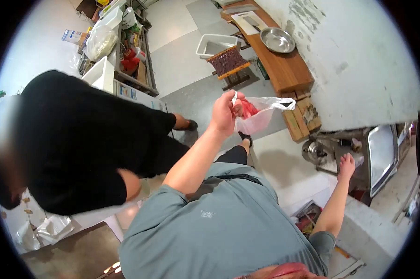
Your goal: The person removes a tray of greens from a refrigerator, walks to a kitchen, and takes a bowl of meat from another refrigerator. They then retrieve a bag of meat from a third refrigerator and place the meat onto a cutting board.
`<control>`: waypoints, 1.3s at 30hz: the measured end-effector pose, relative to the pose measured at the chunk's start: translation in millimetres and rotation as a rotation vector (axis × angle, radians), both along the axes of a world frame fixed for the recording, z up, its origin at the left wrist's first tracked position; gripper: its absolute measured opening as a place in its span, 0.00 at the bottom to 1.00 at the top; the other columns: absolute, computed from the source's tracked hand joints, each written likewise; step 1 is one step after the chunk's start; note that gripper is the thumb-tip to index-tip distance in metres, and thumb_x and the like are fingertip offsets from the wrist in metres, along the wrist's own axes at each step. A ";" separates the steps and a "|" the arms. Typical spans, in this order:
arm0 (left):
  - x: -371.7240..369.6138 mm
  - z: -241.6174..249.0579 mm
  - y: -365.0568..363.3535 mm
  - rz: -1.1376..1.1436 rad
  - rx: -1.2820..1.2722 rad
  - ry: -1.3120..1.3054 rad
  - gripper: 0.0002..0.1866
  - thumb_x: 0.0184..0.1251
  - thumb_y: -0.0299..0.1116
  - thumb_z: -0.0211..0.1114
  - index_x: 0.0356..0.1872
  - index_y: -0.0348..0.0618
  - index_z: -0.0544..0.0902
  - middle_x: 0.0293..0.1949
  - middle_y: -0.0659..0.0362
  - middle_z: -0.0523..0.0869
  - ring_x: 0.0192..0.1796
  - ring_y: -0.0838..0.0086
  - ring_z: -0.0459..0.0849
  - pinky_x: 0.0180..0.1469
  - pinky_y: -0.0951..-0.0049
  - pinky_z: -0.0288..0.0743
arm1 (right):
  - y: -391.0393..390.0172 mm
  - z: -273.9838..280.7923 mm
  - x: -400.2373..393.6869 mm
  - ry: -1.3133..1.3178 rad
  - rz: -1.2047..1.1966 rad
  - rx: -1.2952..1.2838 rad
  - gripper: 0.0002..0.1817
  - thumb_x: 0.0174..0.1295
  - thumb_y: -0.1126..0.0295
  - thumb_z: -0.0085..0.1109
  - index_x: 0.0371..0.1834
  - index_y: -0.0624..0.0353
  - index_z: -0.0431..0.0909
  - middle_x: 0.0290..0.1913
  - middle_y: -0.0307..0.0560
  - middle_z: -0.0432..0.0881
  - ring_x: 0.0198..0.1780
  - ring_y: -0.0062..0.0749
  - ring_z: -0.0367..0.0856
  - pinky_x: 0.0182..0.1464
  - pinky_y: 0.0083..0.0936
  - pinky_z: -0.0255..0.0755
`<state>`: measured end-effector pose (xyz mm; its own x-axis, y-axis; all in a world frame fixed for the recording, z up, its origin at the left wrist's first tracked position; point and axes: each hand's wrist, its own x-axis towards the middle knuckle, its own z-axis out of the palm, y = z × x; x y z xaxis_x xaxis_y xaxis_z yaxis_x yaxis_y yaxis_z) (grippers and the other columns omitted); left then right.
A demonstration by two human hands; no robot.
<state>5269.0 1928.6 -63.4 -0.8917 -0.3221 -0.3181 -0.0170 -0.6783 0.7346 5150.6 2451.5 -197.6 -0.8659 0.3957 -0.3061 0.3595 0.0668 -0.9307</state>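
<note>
My left hand is stretched out in front of me, its fingers closed round one handle of a thin white plastic bag. Inside the bag, near my fingers, shows something red and pinkish that looks like raw meat. The bag's other handle sticks out loose to the right. Out to the side, my right hand is raised with loosely bent fingers and no object visible in it. It is nearest to a metal pot and an upright metal tray.
A person in black stands close on my left. Ahead, a wooden bench carries a steel bowl and a knife on a cutting board. A small stool and a white tub stand beside it. Shelving lines the left.
</note>
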 end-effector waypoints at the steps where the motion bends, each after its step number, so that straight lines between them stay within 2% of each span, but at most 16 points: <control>1: -19.4 -8.2 -15.0 0.020 0.019 -0.006 0.21 0.65 0.47 0.50 0.39 0.36 0.76 0.18 0.64 0.64 0.24 0.76 0.61 0.33 0.72 0.60 | -25.6 -2.0 -26.3 0.012 0.068 -0.019 0.09 0.65 0.65 0.53 0.42 0.58 0.75 0.35 0.37 0.77 0.33 0.21 0.74 0.34 0.19 0.67; 4: -67.5 -17.6 -66.6 0.130 0.061 -0.064 0.22 0.64 0.50 0.51 0.38 0.37 0.76 0.18 0.64 0.63 0.22 0.75 0.60 0.32 0.71 0.60 | -114.6 -34.6 -52.8 -0.154 0.365 0.219 0.09 0.62 0.66 0.54 0.40 0.59 0.75 0.34 0.40 0.79 0.32 0.24 0.75 0.35 0.25 0.70; 5: -78.7 -18.7 -84.0 0.151 0.057 -0.071 0.22 0.64 0.50 0.50 0.37 0.38 0.77 0.18 0.65 0.63 0.22 0.76 0.60 0.31 0.73 0.59 | -127.1 -75.4 -52.5 -0.035 0.570 0.417 0.11 0.61 0.65 0.55 0.40 0.62 0.76 0.33 0.43 0.80 0.33 0.29 0.76 0.40 0.28 0.72; 7: -101.8 -15.6 -119.2 0.192 0.057 -0.065 0.21 0.64 0.50 0.50 0.36 0.39 0.77 0.18 0.66 0.63 0.22 0.77 0.60 0.30 0.75 0.56 | -147.9 -133.4 -41.8 -0.285 0.944 0.510 0.18 0.58 0.62 0.58 0.44 0.67 0.77 0.39 0.53 0.82 0.41 0.35 0.80 0.47 0.27 0.73; 8: -105.1 -13.9 -133.2 0.215 0.067 -0.085 0.21 0.63 0.50 0.50 0.36 0.39 0.77 0.17 0.66 0.63 0.22 0.78 0.60 0.30 0.75 0.56 | -153.0 -159.8 -23.8 -0.377 0.913 0.389 0.11 0.59 0.68 0.58 0.42 0.63 0.76 0.31 0.42 0.80 0.32 0.25 0.77 0.36 0.25 0.72; 9: -114.7 -11.5 -149.0 0.235 0.075 -0.098 0.21 0.63 0.50 0.51 0.36 0.39 0.77 0.17 0.66 0.63 0.22 0.78 0.60 0.30 0.75 0.56 | -167.0 -144.9 -23.7 -0.605 0.982 0.365 0.13 0.61 0.65 0.57 0.43 0.64 0.76 0.32 0.42 0.80 0.32 0.25 0.78 0.33 0.25 0.72; 11: -141.3 -5.1 -180.8 0.312 0.018 -0.104 0.22 0.63 0.51 0.51 0.36 0.39 0.76 0.17 0.66 0.64 0.21 0.78 0.59 0.29 0.75 0.56 | -176.5 -144.5 -29.6 -0.763 0.868 0.314 0.13 0.60 0.61 0.57 0.39 0.60 0.76 0.28 0.42 0.77 0.23 0.26 0.75 0.22 0.24 0.66; 16: -188.1 6.0 -264.0 0.555 -0.068 -0.124 0.24 0.63 0.52 0.50 0.34 0.37 0.79 0.14 0.67 0.62 0.19 0.76 0.58 0.28 0.75 0.55 | -189.3 -147.0 -112.8 -0.971 0.494 0.080 0.09 0.57 0.63 0.56 0.32 0.56 0.72 0.24 0.38 0.73 0.21 0.26 0.74 0.18 0.22 0.58; 19: -217.4 19.2 -318.1 0.630 -0.095 -0.124 0.24 0.63 0.52 0.50 0.32 0.37 0.78 0.13 0.67 0.59 0.19 0.76 0.56 0.29 0.73 0.54 | -202.9 -182.3 -199.6 -0.705 0.470 0.089 0.18 0.60 0.62 0.53 0.13 0.53 0.68 0.11 0.38 0.67 0.12 0.27 0.66 0.14 0.26 0.56; 20: -228.9 27.5 -335.5 0.658 -0.087 -0.135 0.24 0.63 0.53 0.50 0.31 0.37 0.77 0.13 0.67 0.59 0.19 0.76 0.56 0.29 0.73 0.53 | -196.6 -222.8 -231.3 -0.550 0.541 0.311 0.16 0.63 0.62 0.51 0.16 0.53 0.69 0.13 0.37 0.68 0.13 0.26 0.66 0.13 0.25 0.55; 21: -241.9 35.1 -351.7 0.697 -0.099 -0.141 0.24 0.63 0.53 0.50 0.31 0.37 0.77 0.13 0.68 0.59 0.18 0.77 0.55 0.27 0.74 0.52 | -246.4 -173.9 -267.5 -0.629 0.114 -0.075 0.14 0.64 0.61 0.50 0.22 0.54 0.71 0.16 0.37 0.69 0.12 0.25 0.64 0.13 0.24 0.55; 23: -265.1 41.1 -391.0 0.735 -0.119 -0.115 0.24 0.63 0.53 0.50 0.29 0.38 0.77 0.13 0.68 0.58 0.17 0.77 0.54 0.26 0.74 0.51 | -314.8 -106.2 -330.6 -0.599 0.218 -0.125 0.10 0.65 0.61 0.51 0.38 0.56 0.72 0.29 0.36 0.74 0.26 0.21 0.71 0.24 0.19 0.63; 27: -297.2 45.3 -461.6 0.772 -0.150 -0.131 0.26 0.64 0.55 0.48 0.30 0.39 0.77 0.13 0.68 0.57 0.18 0.78 0.53 0.28 0.74 0.52 | -400.1 -71.6 -398.6 -0.419 0.348 -0.017 0.15 0.67 0.61 0.52 0.49 0.59 0.72 0.35 0.36 0.76 0.35 0.20 0.74 0.33 0.17 0.66; 33: -328.7 5.0 -569.6 0.765 -0.050 -0.212 0.24 0.61 0.55 0.51 0.27 0.40 0.74 0.13 0.68 0.57 0.19 0.77 0.55 0.30 0.74 0.55 | -462.1 -93.6 -375.7 -0.445 0.266 -0.103 0.16 0.65 0.59 0.55 0.48 0.60 0.73 0.34 0.38 0.77 0.33 0.22 0.75 0.34 0.17 0.69; 36: -339.0 -15.4 -623.4 0.728 0.052 -0.250 0.24 0.60 0.55 0.51 0.26 0.41 0.73 0.13 0.68 0.60 0.18 0.76 0.57 0.30 0.73 0.57 | -492.7 -102.2 -304.3 -0.720 0.243 0.166 0.18 0.61 0.57 0.59 0.46 0.59 0.74 0.32 0.40 0.77 0.32 0.25 0.76 0.31 0.20 0.69; 39: -349.3 -20.7 -675.3 0.697 0.080 -0.264 0.23 0.61 0.54 0.50 0.26 0.41 0.73 0.13 0.67 0.60 0.18 0.76 0.56 0.30 0.73 0.56 | -526.8 -113.6 -228.8 -0.988 0.274 -0.006 0.18 0.59 0.57 0.58 0.46 0.58 0.74 0.33 0.42 0.78 0.34 0.28 0.78 0.29 0.24 0.69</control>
